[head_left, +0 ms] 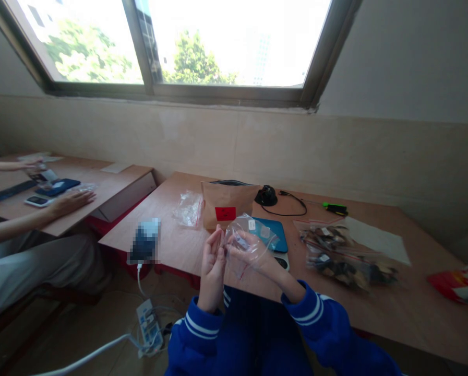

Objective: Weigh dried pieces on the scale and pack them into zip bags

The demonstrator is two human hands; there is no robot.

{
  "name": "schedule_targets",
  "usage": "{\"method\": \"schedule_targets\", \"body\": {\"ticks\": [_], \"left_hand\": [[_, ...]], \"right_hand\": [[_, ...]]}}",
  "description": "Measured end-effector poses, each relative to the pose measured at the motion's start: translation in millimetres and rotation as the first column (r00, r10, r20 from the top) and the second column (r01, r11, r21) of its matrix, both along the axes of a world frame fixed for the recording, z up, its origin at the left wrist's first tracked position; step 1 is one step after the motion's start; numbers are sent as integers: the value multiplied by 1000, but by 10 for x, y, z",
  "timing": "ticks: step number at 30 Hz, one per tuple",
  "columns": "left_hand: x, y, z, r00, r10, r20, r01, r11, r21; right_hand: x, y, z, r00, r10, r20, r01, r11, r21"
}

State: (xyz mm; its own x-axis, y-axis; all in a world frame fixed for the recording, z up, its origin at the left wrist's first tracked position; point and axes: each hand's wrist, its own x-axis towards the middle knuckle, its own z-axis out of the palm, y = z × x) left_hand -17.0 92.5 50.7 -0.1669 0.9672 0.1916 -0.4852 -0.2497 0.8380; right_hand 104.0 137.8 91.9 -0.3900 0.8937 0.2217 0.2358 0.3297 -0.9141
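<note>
A clear plastic bag with a small white label is between my hands, above the table's front edge. My left hand pinches the bag's left edge between thumb and fingers. Behind or inside the see-through film, my right hand is closed on the bag; I cannot tell which. Just beyond them stands a brown paper pouch with a red label, its top open. A blue flat-topped scale sits right of the pouch, partly covered by the bag and my right hand.
Crumpled clear bags lie left of the pouch. To the right are filled plastic bags, a white paper sheet and a green-handled tool. A black device with cable sits behind. At left, a co-worker's hand rests on another table.
</note>
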Motion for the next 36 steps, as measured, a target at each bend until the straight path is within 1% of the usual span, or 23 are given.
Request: {"method": "schedule_targets", "body": {"ticks": [4, 7, 10, 14, 17, 20, 23, 25, 28, 30, 32, 34, 36], "left_hand": [[-49, 15, 56, 999, 41, 31, -40, 999, -29], [-83, 27, 79, 997, 47, 55, -45, 998, -32], [-101, 37, 84, 996, 37, 80, -34, 999, -41], [-200, 43, 83, 992, 58, 111, -50, 996, -77], [-395, 30, 94, 985, 110, 135, -94, 988, -126], [-646, 14, 107, 957, 225, 181, -194, 965, -177], [-856, 35, 101, 912, 348, 216, -308, 930, -199], [-939, 76, 88, 888, 404, 220, -362, 909, -207], [-987, 170, 70, 870, 443, 216, -393, 889, -236], [-993, 248, 63, 861, 462, 214, -408, 877, -253], [-1001, 343, 55, 843, 497, 205, -439, 857, -271], [-1025, 462, 39, 814, 550, 188, -485, 821, -300], [-1067, 615, 6, 783, 602, 158, -536, 781, -320]], "right_hand": [[34, 51, -31, 996, -80, -25, 79, 995, -53], [65, 94, -63, 995, -67, -78, 57, 991, -120], [79, 102, -56, 995, -58, -78, 49, 992, -117], [159, 88, 70, 993, -109, -54, 102, 986, -131], [320, 130, 288, 995, -96, -2, 95, 990, -107], [477, 275, 599, 996, -69, 60, 72, 996, -48], [488, 540, 891, 984, -168, 52, 163, 983, 90], [397, 753, 1012, 968, -250, 36, 238, 951, 198], [195, 1028, 1063, 928, -354, 118, 300, 896, 326], [84, 1144, 1040, 890, -405, 211, 289, 857, 427], [26, 1203, 1006, 858, -426, 288, 236, 824, 515], [25, 1220, 985, 848, -405, 342, 175, 823, 541], [63, 1213, 990, 852, -368, 373, 128, 837, 532]]}}
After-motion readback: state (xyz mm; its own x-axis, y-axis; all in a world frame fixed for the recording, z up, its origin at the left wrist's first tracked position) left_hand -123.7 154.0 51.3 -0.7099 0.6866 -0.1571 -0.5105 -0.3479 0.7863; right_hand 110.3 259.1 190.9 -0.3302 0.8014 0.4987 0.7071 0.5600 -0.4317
